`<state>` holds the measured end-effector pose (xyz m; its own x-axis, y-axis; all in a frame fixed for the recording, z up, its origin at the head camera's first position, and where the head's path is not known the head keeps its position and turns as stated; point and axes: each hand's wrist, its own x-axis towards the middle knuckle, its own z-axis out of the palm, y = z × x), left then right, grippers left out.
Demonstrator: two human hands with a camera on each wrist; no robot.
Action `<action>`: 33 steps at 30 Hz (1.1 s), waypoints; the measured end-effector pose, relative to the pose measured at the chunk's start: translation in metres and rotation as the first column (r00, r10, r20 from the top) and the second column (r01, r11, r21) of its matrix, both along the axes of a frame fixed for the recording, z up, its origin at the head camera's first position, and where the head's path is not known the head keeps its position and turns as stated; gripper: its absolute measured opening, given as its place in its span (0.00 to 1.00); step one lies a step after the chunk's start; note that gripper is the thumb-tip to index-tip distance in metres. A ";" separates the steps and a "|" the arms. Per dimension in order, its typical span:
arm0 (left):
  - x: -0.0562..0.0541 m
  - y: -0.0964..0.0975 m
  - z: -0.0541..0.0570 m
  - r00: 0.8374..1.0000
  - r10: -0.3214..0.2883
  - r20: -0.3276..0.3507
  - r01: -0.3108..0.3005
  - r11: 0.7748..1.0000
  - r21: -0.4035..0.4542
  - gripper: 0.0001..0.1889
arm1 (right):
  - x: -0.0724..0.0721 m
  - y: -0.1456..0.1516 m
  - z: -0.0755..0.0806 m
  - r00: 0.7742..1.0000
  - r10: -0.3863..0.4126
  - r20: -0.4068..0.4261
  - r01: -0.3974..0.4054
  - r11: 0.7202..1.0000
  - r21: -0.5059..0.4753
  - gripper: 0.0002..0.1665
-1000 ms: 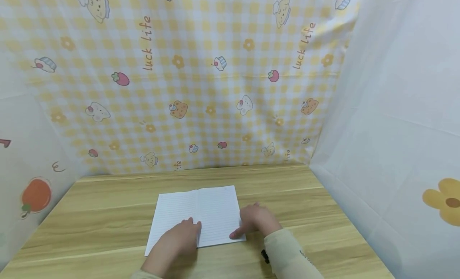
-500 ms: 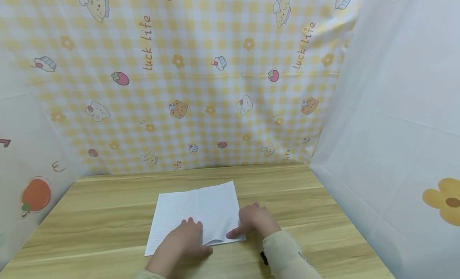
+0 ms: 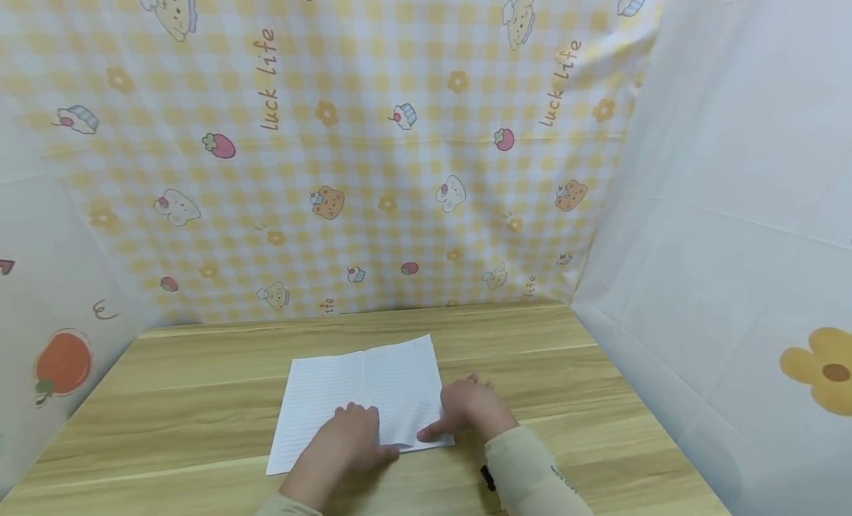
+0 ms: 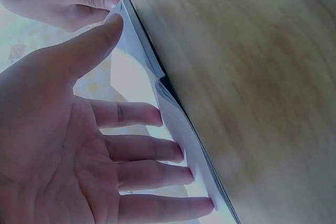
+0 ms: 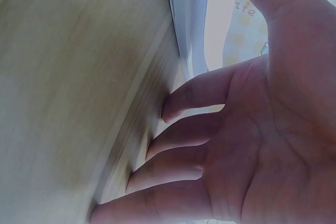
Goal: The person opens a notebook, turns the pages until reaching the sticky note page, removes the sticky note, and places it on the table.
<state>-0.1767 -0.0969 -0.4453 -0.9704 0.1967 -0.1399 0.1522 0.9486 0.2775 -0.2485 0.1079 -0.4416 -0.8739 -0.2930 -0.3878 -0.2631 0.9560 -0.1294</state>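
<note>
An open notebook (image 3: 319, 387) with lined white pages lies on the wooden table. My left hand (image 3: 350, 438) rests over its middle fold, with straight fingers (image 4: 149, 176) touching the left page and the thumb out along the near edge of the right page. Past the notebook's right side, my right hand (image 3: 471, 409) sets its fingers (image 5: 173, 145) on the tabletop while its thumb touches the right page near the lower corner. That page bulges up between the two thumbs, and its far right corner is raised. Part of the left page is hidden under my left hand.
The wooden table (image 3: 586, 398) spreads around the notebook on all sides. A yellow checked cloth (image 3: 373, 168) with cartoon prints hangs behind it. White sheets (image 3: 732, 205) wall in the sides. A small black object (image 3: 489, 477) shows by my right sleeve.
My left hand has shifted right, its thumb stretching out to the right page's near edge. My right thumb has slid slightly left. The right page has buckled, and its far corner has risen.
</note>
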 end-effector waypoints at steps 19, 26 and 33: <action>-0.004 -0.015 0.000 0.967 -0.077 -0.244 0.063 0.996 -0.064 0.51 | -0.004 0.005 0.001 1.000 0.008 0.030 -0.006 0.997 -0.080 0.49; -0.007 -0.020 0.001 0.753 -0.371 -0.544 0.093 0.878 -0.470 0.45 | -0.003 0.005 0.002 0.999 0.023 0.034 -0.021 0.998 -0.063 0.49; -0.003 -0.026 0.006 0.759 -0.319 -0.567 -0.084 0.817 -0.571 0.12 | -0.002 0.004 -0.001 1.000 0.025 0.014 -0.025 1.000 -0.002 0.38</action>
